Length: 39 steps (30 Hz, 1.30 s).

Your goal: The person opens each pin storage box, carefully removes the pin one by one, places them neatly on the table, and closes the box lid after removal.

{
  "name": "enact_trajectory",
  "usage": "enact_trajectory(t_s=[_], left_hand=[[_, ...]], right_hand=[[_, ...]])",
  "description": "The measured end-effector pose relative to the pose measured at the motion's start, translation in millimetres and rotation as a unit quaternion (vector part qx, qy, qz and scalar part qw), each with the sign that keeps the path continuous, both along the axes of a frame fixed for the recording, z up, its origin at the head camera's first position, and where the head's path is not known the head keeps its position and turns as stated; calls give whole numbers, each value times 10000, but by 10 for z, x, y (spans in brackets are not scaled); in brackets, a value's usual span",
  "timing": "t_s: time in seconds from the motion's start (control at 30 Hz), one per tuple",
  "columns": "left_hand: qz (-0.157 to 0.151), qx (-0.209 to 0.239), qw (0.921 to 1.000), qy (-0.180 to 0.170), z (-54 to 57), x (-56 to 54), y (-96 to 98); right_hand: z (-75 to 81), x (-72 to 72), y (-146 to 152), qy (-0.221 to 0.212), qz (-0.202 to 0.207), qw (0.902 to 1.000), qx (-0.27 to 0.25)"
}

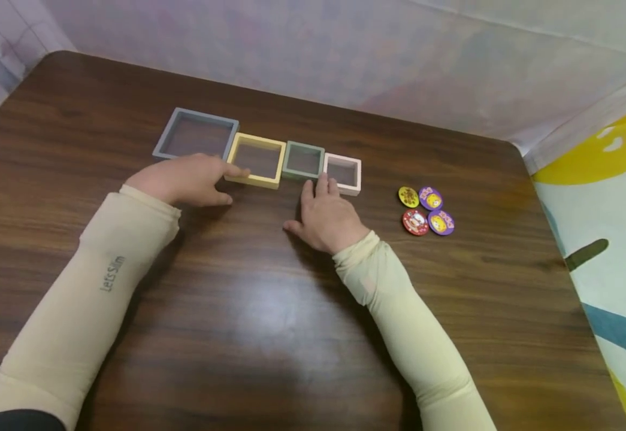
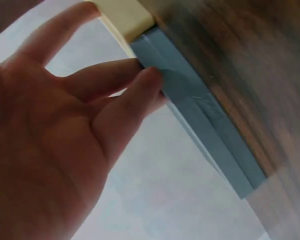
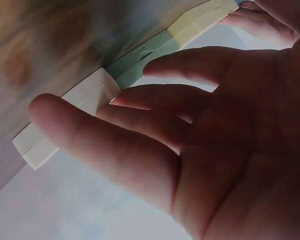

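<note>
Square, tray-like frames stand in a touching row in the head view: a large blue-grey one [image 1: 165, 133], a yellow one [image 1: 264, 181], a smaller green one [image 1: 303, 175] and a pale pink one [image 1: 349, 190]. My left hand [image 1: 183, 178] reaches over the near side of the blue-grey frame, its index fingertip at the yellow frame's near rim. In the left wrist view, other fingertips meet the blue-grey wall [image 2: 190, 105]. My right hand [image 1: 330, 218] lies with fingers extended toward the green and pink frames, fingertips right at the pink frame's near left corner, thumb out to the side.
Right of the row, round badges lie grouped on the brown wooden table [image 1: 269, 359]: a yellow one [image 1: 408, 197], a red one [image 1: 415, 222] and two purple ones [image 1: 431, 198]. A pale curtain [image 1: 302, 54] hangs behind the table's far edge; a patterned cloth [image 1: 604, 191] is at the right.
</note>
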<state>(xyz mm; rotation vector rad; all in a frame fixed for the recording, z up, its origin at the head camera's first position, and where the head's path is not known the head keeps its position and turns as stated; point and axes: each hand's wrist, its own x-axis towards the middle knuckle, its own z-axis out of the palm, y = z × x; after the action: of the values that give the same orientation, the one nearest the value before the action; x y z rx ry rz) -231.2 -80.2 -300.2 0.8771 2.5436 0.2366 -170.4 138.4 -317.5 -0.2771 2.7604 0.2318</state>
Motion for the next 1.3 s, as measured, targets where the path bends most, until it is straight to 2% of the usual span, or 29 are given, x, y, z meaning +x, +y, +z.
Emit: enact_trajectory(t_s=[0.13, 0.23, 0.4, 0.57, 0.67, 0.9, 1.07, 1.3], left_hand=[[0, -117, 9999, 54, -26, -90, 71], [123, -76, 9987, 481, -56, -138, 129], [707, 13, 9893, 1278, -102, -167, 213], [1213, -248, 9803, 1538, -111, -165, 295], [1390, -449, 9756, 1639, -113, -174, 344], [1483, -551, 9686, 1918, -126, -192, 375], [1419, -543, 9694, 1926, -130, -189, 326], [1278, -368, 9694, 2061, -156, -178, 327]], right_hand=[[7, -76, 39, -8, -48, 10000, -1], [14, -116, 74, 50, -60, 9999, -73], [22, -168, 98, 250, -99, 9989, -373], [22, -274, 124, 417, -168, 9976, -518], [19, -345, 154, 424, -143, 9974, -567], [18, -409, 163, 399, -19, 9966, -726], [3, -438, 111, 613, -23, 9965, -570], [20, -610, 55, 586, -507, 9948, -662]])
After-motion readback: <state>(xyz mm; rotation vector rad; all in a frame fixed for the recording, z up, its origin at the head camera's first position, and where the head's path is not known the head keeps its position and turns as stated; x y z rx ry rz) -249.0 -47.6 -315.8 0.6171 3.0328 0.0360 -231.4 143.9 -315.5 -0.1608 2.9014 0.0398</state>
